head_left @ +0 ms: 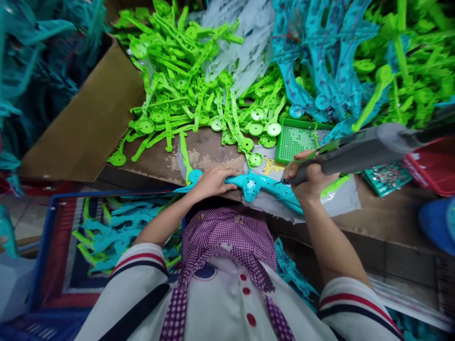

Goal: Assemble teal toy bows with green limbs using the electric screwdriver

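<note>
A: Hands first. Left hand point(212, 181)?

B: Fingers curled down, pressing on the left end of a teal plastic part point(253, 185). The part lies flat at the near edge of the counter point(391, 215), right in front of the person, on a clear plastic sheet point(337, 201).

A: Right hand point(310, 176)?

B: Clamped round the grip of a grey power screwdriver point(362, 150). The tool slants down to the left, its tip on or just above the teal part's right half; contact too small to tell.

A: Any writing, brands?

B: None readable. A yellow cartoon figure point(270, 166) shows on the sheet just behind the part, no text on it that I can make out.

A: Containers?

B: Green mesh tray point(289, 142) just behind the right hand, looks like tiny screws inside, blurred. Small teal tray point(386, 176) to the right with small metal bits. Red basket point(435, 168) at far right, contents hidden. Cardboard box point(85, 128) on the left, only its outer side shows. Blue crate point(46, 246) near left, below counter level, holding teal and green parts.

A: Rest of the counter?

B: Big heap of green plastic parts point(199, 90) behind, teal parts point(320, 61) piled far right of centre, translucent whitish ones point(245, 42) between.
</note>
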`<state>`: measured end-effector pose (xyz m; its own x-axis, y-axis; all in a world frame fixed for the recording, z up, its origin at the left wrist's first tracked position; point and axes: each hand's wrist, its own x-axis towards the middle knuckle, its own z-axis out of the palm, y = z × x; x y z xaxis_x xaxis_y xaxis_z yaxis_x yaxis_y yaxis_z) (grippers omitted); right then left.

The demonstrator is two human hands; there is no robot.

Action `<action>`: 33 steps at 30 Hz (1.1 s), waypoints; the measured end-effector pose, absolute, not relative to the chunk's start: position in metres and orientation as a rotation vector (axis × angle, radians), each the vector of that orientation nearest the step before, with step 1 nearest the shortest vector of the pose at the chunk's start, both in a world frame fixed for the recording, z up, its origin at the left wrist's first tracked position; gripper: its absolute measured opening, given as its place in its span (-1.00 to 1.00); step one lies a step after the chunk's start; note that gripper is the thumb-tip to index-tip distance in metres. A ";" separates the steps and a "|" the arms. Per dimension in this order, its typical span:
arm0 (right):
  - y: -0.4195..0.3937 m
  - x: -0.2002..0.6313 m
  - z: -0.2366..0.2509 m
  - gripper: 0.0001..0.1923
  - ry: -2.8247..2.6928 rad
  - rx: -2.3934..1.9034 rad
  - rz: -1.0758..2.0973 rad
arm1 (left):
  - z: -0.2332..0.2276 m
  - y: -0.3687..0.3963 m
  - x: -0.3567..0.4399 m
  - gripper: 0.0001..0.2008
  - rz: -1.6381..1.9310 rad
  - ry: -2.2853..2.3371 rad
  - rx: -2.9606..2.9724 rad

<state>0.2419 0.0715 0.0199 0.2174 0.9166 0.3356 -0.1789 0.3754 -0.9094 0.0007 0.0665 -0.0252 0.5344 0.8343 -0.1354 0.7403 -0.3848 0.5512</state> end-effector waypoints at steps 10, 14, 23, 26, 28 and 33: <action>0.073 0.239 0.010 -0.65 -1.083 -0.868 0.958 | -0.030 0.067 -0.001 -0.61 0.233 1.257 2.227; 0.074 0.239 0.010 -0.62 -1.079 -0.883 1.025 | -0.028 0.067 -0.001 -0.60 0.229 1.248 2.219; 0.068 0.245 -0.008 -0.75 -1.162 -0.732 1.057 | -0.027 0.066 0.001 -0.61 0.220 1.264 2.217; 0.066 0.245 -0.002 -0.71 -1.137 -0.743 1.052 | -0.027 0.066 0.001 -0.63 0.223 1.270 2.219; 0.073 0.250 0.008 -0.66 -1.099 -0.797 1.015 | -0.027 0.066 0.000 -0.62 0.227 1.267 2.215; 0.136 0.288 0.021 -0.58 -0.967 -0.860 0.502 | -0.030 0.066 -0.002 -0.60 0.229 1.273 2.213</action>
